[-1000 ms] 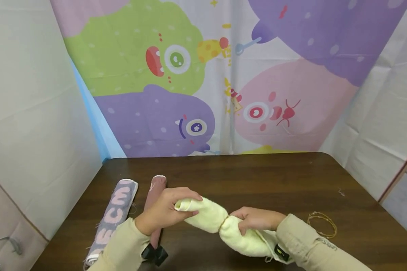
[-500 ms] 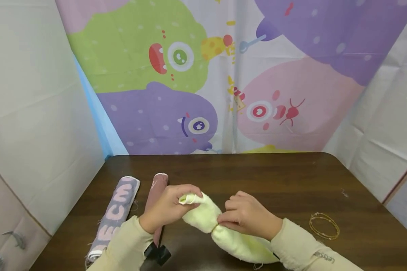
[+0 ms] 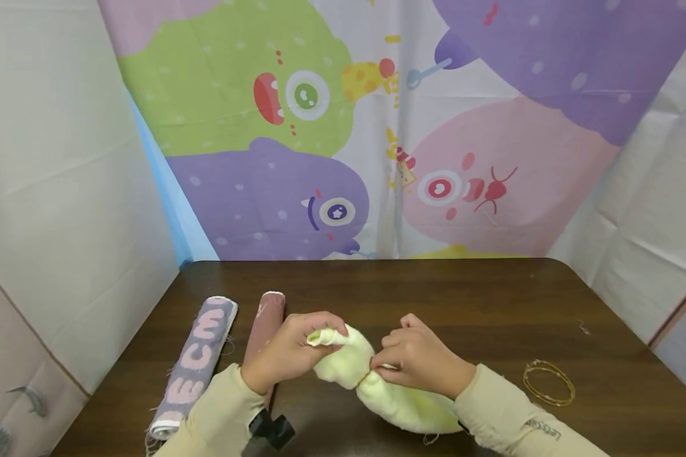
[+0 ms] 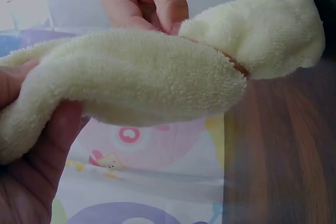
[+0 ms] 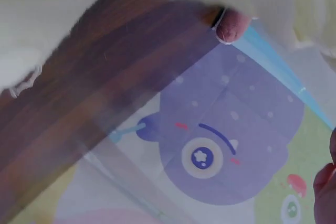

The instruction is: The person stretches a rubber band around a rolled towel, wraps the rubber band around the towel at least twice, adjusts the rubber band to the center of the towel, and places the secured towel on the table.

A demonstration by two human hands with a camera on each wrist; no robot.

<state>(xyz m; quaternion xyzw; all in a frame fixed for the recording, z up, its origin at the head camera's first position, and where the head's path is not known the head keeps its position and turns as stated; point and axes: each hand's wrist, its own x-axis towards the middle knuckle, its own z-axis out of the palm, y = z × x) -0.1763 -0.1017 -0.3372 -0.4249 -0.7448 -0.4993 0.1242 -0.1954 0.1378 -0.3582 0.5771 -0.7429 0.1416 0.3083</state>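
Observation:
A rolled pale yellow towel [image 3: 377,390] lies near the front of the dark wooden table [image 3: 463,298], cinched at its middle by a thin gold band [image 4: 231,61]. My left hand [image 3: 288,352] grips the towel's left end [image 4: 79,93], fingers curled over it. My right hand [image 3: 414,358] pinches at the cinched middle, its fingertips [image 4: 168,9] on the band. In the right wrist view a fingertip [image 5: 231,24] shows by the towel's edge [image 5: 42,30].
Two rolled towels lie at the left: a purple one with pink letters [image 3: 194,365] and a dusty pink one [image 3: 263,327]. A few loose gold bands [image 3: 547,382] lie at the right. A cartoon monster backdrop [image 3: 343,127] hangs behind the table.
My right hand has moved left along the towel to its banded middle. The left end has been raised and drawn in a little, so the roll looks shorter.

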